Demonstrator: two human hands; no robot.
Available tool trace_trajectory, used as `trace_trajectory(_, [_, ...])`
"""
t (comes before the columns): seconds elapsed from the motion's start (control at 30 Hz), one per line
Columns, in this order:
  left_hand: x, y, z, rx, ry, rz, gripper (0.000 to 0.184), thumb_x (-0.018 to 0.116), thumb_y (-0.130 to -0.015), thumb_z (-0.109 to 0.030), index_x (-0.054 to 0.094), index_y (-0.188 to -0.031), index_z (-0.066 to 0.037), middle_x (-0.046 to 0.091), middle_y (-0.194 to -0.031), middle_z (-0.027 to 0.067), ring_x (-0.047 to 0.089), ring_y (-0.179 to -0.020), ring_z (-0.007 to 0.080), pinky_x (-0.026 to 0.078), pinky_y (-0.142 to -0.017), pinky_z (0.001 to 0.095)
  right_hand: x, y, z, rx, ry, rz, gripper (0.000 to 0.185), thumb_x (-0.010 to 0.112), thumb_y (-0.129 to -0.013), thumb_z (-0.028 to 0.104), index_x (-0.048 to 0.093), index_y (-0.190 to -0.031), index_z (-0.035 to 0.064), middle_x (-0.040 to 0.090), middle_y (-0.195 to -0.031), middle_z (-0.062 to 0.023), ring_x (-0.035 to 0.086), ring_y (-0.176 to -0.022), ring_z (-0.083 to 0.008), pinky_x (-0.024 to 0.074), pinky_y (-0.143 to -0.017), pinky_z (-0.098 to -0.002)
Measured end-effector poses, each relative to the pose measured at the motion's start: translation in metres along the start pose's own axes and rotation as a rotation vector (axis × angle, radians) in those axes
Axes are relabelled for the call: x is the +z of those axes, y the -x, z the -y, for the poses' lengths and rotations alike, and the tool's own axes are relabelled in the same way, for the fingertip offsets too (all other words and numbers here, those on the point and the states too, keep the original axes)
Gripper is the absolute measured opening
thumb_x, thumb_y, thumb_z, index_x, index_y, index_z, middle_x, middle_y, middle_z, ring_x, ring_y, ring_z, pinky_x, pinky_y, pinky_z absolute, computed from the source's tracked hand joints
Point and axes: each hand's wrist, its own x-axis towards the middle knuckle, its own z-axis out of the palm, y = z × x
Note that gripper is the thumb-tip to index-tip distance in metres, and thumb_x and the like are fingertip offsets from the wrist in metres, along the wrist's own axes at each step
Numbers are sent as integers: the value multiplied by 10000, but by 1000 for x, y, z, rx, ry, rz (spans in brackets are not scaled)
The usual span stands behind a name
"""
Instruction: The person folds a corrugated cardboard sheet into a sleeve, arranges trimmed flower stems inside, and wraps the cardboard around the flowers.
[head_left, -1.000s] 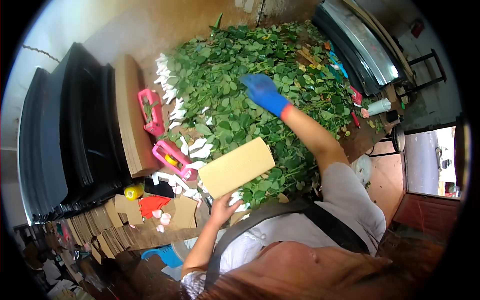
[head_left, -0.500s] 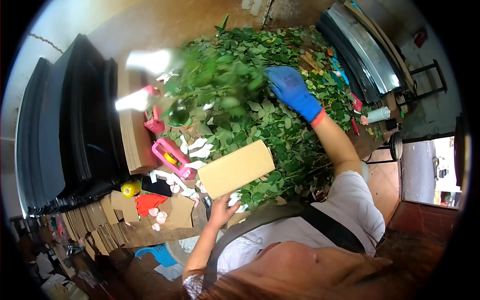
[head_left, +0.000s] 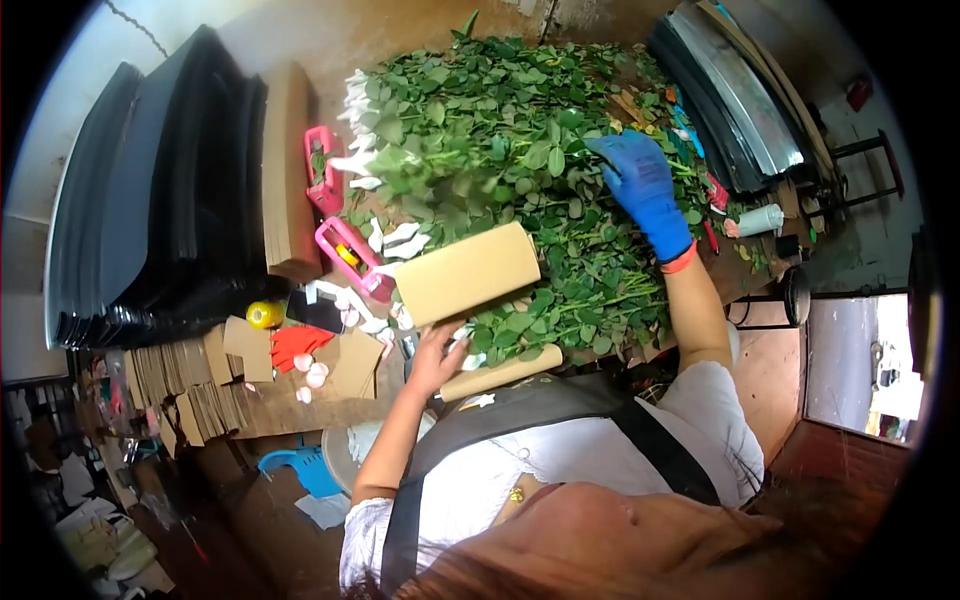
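Observation:
My left hand (head_left: 437,361), bare, rests at the lower edge of a tan corrugated cardboard piece (head_left: 468,272). Its fingers are apart and touch or lie beside white-covered flower heads (head_left: 470,357). On my right hand (head_left: 638,180) is a blue glove with an orange cuff. That hand is closed around leafy flower stems (head_left: 490,170), which stretch leftward, partly blurred, toward white-covered heads (head_left: 355,163). The glove hides how many stems it grips. A thick layer of green leafy stems (head_left: 600,250) spreads beneath both the hand and the cardboard.
Two pink tape dispensers (head_left: 352,257) stand left of the stems. Black sheets (head_left: 150,190) stack upright at far left. Nearby lie a red glove (head_left: 298,345), a yellow tape roll (head_left: 265,314) and cardboard pieces (head_left: 190,365). Metal-coloured sheets (head_left: 740,95) lean at upper right.
My right hand has shifted rightward, drawing the stems with it; their heads, smeared by motion before, show more clearly. My left hand stays by the cardboard. The view has tilted slightly.

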Motion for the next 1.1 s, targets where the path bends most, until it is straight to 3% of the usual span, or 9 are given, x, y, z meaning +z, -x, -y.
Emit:
trace_trajectory(0.17, [12, -8, -5, -20, -63, -192, 168, 698, -901, -180, 748, -935, -23, 709, -784, 155, 610, -763, 350, 467, -825, 421, -30, 30, -11, 102, -326, 119, 356, 681, -816, 57, 714, -1161, 140, 705, -1114, -111, 652, -1053, -316, 510, -942, -419])
trace_trajectory(0.3, [16, -7, 3, -89, 48, -217, 182, 749, -870, -151, 736, -948, 12, 700, -858, 177, 642, -791, 312, 509, -755, 391, -27, 82, -13, 274, -646, 136, 308, 637, -836, 49, 724, -1129, 84, 697, -1182, -105, 642, -1116, -283, 493, -992, -396])
trace_trajectory(0.33, [15, -7, 5, -208, 67, -153, 228, 744, -870, -199, 743, -1006, -15, 704, -930, 196, 649, -920, 346, 515, -829, 419, -26, 93, -14, 303, -750, 110, 311, 635, -830, 37, 726, -1124, 81, 696, -1191, -98, 638, -1126, -276, 494, -996, -393])
trace_trajectory(0.47, [29, -7, 26, -268, 253, -213, 349, 771, -855, -231, 700, -1126, -23, 705, -900, 177, 702, -779, 277, 551, -693, 383, -15, 133, -9, 290, -878, 85, 300, 628, -834, 27, 723, -1118, 49, 687, -1232, -114, 620, -1177, -273, 467, -1035, -412])
trace_trajectory(0.6, [41, 3, 43, -432, 600, -188, 320, 778, -828, -183, 690, -1098, -36, 715, -896, 158, 703, -705, 206, 544, -598, 351, 9, 161, -4, 61, -606, 154, 352, 621, -787, 19, 737, -1110, 98, 693, -1228, -83, 610, -1160, -306, 473, -1012, -428])
trace_trajectory(0.63, [10, -6, -2, -239, 131, -210, 279, 776, -803, -141, 695, -1051, -43, 721, -920, 144, 706, -718, 235, 552, -614, 345, 8, 163, 5, 26, -465, 203, 365, 623, -776, 22, 743, -1101, 134, 701, -1200, -80, 631, -1104, -329, 501, -959, -430])
trace_trajectory(0.77, [22, -1, 23, -186, 238, -244, 534, 793, -711, -19, 584, -1202, -47, 719, -1049, 143, 704, -970, 315, 555, -841, 396, 42, 193, 16, 76, -320, 251, 371, 673, -737, -7, 744, -1063, 155, 712, -1153, -99, 677, -991, -328, 546, -862, -424])
trace_trajectory(1.03, [11, -9, -2, -386, 354, -199, 462, 732, -744, -30, 634, -1195, -45, 605, -1181, 175, 686, -954, 334, 558, -829, 392, 28, 180, 37, -102, 222, 426, 332, 676, -826, 128, 685, -1155, 175, 685, -1170, -98, 673, -960, -320, 551, -835, -415])
trace_trajectory(1.1, [18, -8, 15, -270, 171, -225, 470, 743, -744, -80, 627, -1198, -41, 613, -1169, 182, 676, -976, 339, 550, -832, 400, 15, 159, 52, 58, 3, 397, 306, 676, -840, 134, 691, -1143, 168, 694, -1146, -98, 677, -950, -314, 552, -822, -409])
